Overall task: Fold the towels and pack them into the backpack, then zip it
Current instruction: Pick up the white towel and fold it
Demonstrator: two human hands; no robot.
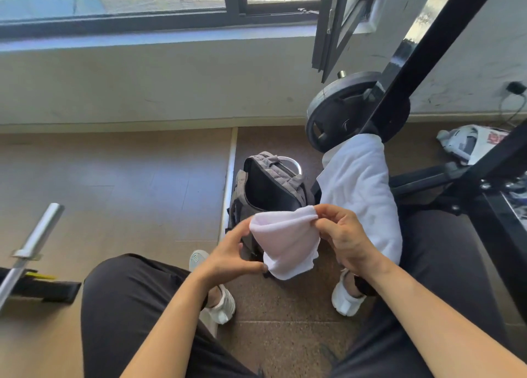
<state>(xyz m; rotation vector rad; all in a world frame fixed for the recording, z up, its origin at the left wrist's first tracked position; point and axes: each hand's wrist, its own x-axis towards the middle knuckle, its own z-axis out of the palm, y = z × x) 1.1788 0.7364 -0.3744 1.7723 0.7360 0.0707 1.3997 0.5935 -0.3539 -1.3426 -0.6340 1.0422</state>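
A small pale pink towel (285, 243), folded into a narrow bundle, hangs in the air between my knees. My left hand (231, 255) pinches its left edge, thumb near the bottom corner. My right hand (342, 235) pinches its top right corner. Right behind the towel a grey backpack (271, 183) stands upright on the floor, its main compartment unzipped and its dark inside showing. A larger white towel (362, 189) is draped over my right knee, just right of the backpack.
A black weight plate (342, 112) sits on a rack behind the backpack, and a black bar (422, 49) slants across the upper right. A steel barbell sleeve (37, 237) lies at the left. My white shoes (219, 306) stand on the brown floor.
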